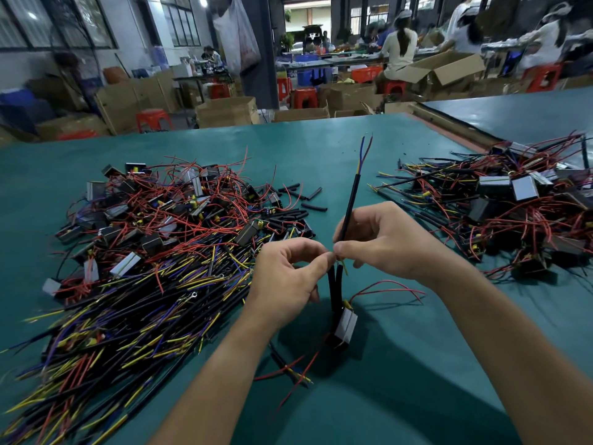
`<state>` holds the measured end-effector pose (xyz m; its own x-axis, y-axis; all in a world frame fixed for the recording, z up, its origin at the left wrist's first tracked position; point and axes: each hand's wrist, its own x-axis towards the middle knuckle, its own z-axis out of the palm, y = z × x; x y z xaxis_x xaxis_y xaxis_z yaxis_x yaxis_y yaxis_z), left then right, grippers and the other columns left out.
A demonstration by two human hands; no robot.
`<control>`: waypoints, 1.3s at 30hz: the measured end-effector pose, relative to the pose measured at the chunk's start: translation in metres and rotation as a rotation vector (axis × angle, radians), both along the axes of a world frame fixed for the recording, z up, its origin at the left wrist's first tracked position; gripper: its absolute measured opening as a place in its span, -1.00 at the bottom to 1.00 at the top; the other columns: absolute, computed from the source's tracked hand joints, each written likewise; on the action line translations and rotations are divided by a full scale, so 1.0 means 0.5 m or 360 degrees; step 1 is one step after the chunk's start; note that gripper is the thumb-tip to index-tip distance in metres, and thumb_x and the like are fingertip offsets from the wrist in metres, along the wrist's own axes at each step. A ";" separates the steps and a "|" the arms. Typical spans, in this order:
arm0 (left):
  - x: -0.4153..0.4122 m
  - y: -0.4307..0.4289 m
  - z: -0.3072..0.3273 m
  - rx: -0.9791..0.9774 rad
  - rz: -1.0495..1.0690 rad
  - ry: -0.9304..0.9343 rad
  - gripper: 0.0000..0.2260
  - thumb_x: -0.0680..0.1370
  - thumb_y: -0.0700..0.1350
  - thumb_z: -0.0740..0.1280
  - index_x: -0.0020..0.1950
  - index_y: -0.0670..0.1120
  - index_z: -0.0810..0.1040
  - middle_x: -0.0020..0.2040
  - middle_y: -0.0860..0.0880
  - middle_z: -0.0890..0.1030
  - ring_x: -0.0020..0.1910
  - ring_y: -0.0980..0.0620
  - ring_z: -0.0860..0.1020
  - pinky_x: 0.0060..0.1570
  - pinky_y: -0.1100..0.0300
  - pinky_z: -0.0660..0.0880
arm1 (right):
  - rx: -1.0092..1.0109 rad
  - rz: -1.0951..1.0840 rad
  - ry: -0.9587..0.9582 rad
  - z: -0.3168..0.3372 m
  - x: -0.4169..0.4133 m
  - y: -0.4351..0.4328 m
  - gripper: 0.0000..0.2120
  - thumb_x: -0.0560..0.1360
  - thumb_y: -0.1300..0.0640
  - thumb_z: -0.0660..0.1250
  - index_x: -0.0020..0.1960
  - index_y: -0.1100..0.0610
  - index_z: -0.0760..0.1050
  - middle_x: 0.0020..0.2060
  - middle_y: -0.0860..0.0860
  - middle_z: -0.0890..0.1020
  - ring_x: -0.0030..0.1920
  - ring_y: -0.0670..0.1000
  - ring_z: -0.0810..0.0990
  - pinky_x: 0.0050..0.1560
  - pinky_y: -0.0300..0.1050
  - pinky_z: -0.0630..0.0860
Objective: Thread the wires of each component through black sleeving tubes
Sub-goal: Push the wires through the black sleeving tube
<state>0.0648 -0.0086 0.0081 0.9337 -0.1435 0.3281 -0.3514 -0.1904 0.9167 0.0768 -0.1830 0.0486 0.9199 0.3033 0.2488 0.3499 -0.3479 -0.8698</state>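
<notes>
A small component point(345, 324) with a pale metal core hangs just above the green table point(321, 146) in front of me, with thin red wires point(390, 285) trailing to its right. Two black sleeving tubes point(335, 289) rise from it to my fingertips. My left hand point(288, 281) pinches the top of these tubes. My right hand point(382, 242) meets it, pinching a yellow wire tip and holding a longer black tube point(351, 202) that points up and away. Blue and red wire ends point(365, 149) stick out of that tube's far end.
A big heap of components and sleeved wires point(154, 248) covers the table's left side. Loose short black tubes point(301, 195) lie behind my hands. A second heap of components point(513, 207) sits at the right. Cartons, red stools and seated workers fill the background.
</notes>
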 end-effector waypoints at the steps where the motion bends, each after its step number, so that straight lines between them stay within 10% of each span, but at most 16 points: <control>1: 0.000 0.000 -0.001 -0.0009 -0.0006 -0.0005 -0.90 0.49 -0.20 0.46 -0.20 -0.19 0.64 -0.51 0.04 0.53 -0.62 0.03 0.45 -0.55 0.25 0.40 | 0.0011 -0.0004 0.0011 0.000 0.001 0.000 -0.90 0.43 0.34 0.42 -0.24 0.21 0.60 -0.35 0.17 0.66 -0.34 0.01 0.57 -0.27 0.00 0.60; 9: 0.004 0.005 -0.001 -0.0153 -0.0064 0.0172 -0.95 0.49 -0.26 0.44 -0.16 -0.20 0.67 -0.45 -0.20 0.55 -0.58 0.03 0.48 -0.53 0.24 0.43 | 0.0009 -0.0015 0.0044 -0.002 0.005 -0.005 -0.91 0.44 0.35 0.42 -0.21 0.22 0.60 -0.36 0.12 0.62 -0.33 0.05 0.57 -0.18 0.16 0.59; 26: -0.002 -0.006 -0.006 0.0276 0.0182 -0.0226 -0.91 0.53 -0.20 0.40 -0.16 -0.07 0.65 -0.43 0.20 0.55 -0.52 0.22 0.50 -0.43 0.31 0.43 | -0.0154 0.0034 -0.0071 -0.014 0.011 -0.010 -0.92 0.39 0.22 0.47 -0.19 0.10 0.59 -0.33 0.01 0.67 -0.33 -0.08 0.59 -0.18 0.06 0.58; 39: -0.004 -0.007 -0.007 0.0435 0.0267 -0.0425 -0.91 0.53 -0.21 0.38 -0.12 -0.11 0.68 -0.29 0.11 0.65 -0.36 0.26 0.54 -0.32 0.32 0.46 | -0.0047 -0.0097 -0.0175 -0.012 0.011 0.002 -0.92 0.46 0.23 0.43 -0.20 0.14 0.59 -0.39 0.06 0.63 -0.37 -0.02 0.55 -0.21 0.18 0.57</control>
<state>0.0625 -0.0123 0.0048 0.8388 -0.1119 0.5328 -0.5134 -0.4887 0.7054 0.0822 -0.1819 0.0425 0.9045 0.2564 0.3407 0.4199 -0.3963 -0.8165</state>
